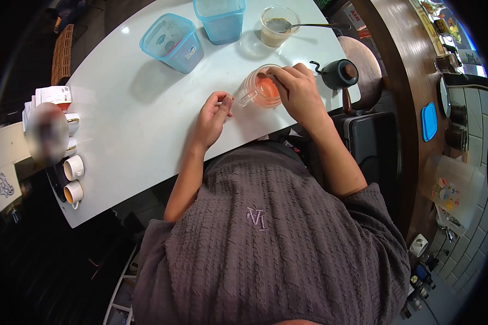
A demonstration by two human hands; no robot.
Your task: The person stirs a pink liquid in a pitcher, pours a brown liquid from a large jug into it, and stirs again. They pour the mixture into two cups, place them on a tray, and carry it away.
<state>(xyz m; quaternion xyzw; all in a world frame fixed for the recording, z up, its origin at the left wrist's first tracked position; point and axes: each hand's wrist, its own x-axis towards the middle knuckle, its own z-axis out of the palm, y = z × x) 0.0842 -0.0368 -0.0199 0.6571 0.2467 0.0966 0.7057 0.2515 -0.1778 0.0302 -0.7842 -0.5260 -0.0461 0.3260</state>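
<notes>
Glass mug (pixel 262 88) of orange-pink liquid near the white table's (pixel 135 119) near edge, handle pointing to 8 o'clock. Right hand (pixel 297 92) over the rim from 3 o'clock, fingers curled closed, contents unclear. Left hand (pixel 213 115) at 8 o'clock, loosely pinched, empty, just beside the handle.

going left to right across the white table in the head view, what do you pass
white cups at the table edge → left blue tub → left hand → glass mug under the right hand → black kettle. The second blue tub and the cup with a spoon sit farther back, so I left them out.
</notes>
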